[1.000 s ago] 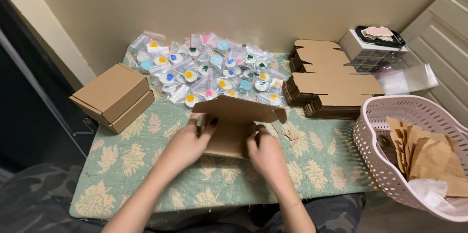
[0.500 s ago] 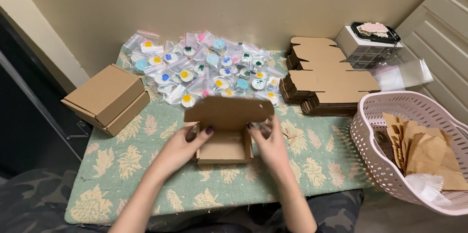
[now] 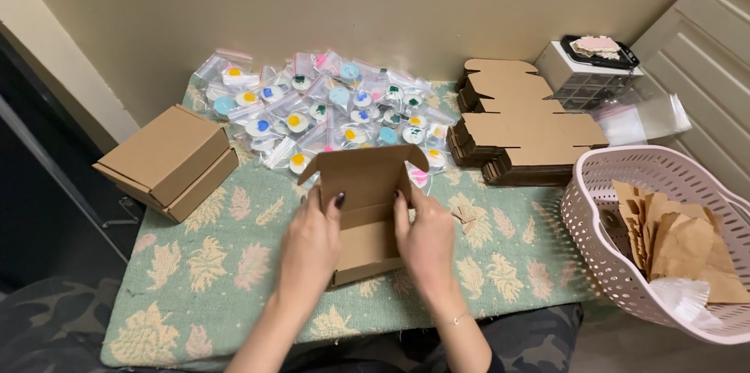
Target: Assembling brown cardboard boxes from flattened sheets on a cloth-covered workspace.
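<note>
Both the left hand and the right hand have their fingers closed on the side walls of the small cardboard box, which looks light, thin and easy to crush, so the folded edges seem the best hold.

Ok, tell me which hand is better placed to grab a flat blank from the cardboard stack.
Right. The right hand lies on the open box's side facing the stack of flat cardboard blanks; the left hand would probably have to cross over the box.
</note>
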